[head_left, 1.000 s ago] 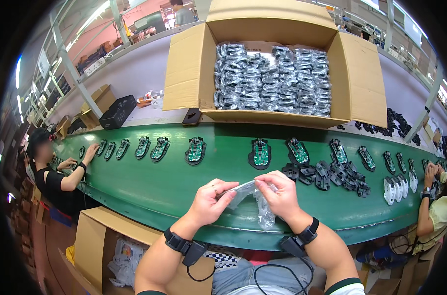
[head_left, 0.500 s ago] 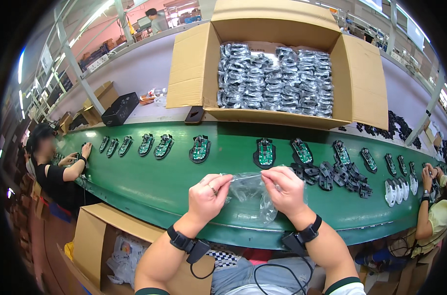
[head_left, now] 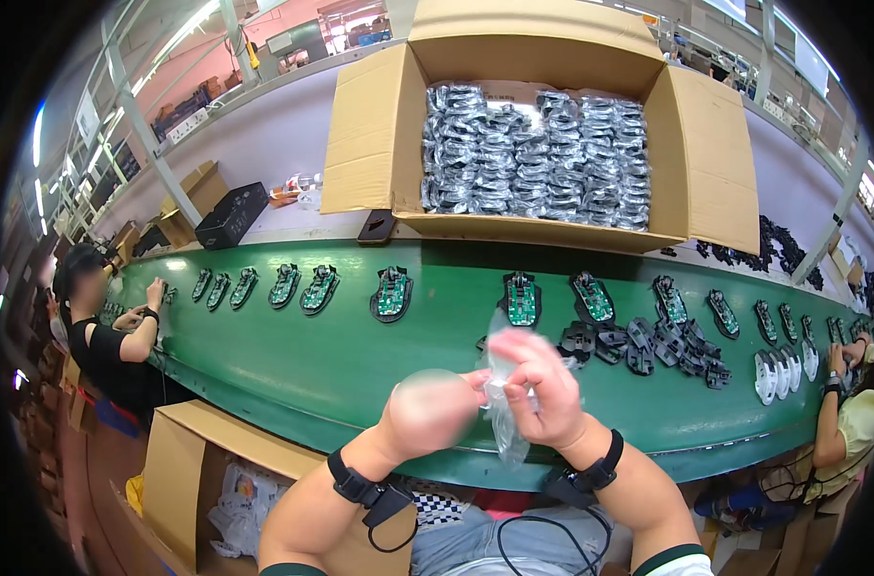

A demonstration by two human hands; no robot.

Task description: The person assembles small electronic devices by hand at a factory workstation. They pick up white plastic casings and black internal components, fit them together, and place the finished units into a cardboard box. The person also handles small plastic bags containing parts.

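Note:
A clear plastic bag [head_left: 505, 427] hangs upright between my two hands, above the green work surface [head_left: 360, 360]. My left hand [head_left: 429, 413] is smeared by blur, but its fingertips meet the bag's left side. On the other side, my right hand [head_left: 549, 392] has its fingers bent against the bag, its upper fingers blurred. Just beyond the hands lies a dark mouse base with a green circuit board [head_left: 522, 302]. To the right of it is a pile of black plastic parts [head_left: 663, 344].
An open cardboard box [head_left: 543, 230] behind the surface holds stacks of bagged dark parts. More mouse bases [head_left: 392, 294] line the surface. White shells [head_left: 765, 376] lie at right. Another open carton [head_left: 173, 470] stands at lower left. Co-workers sit at both ends.
The bag, stretched sideways between both hands before, is now upright. My left hand has moved down and right; my right hand has turned and shifted slightly, its upper fingers raised.

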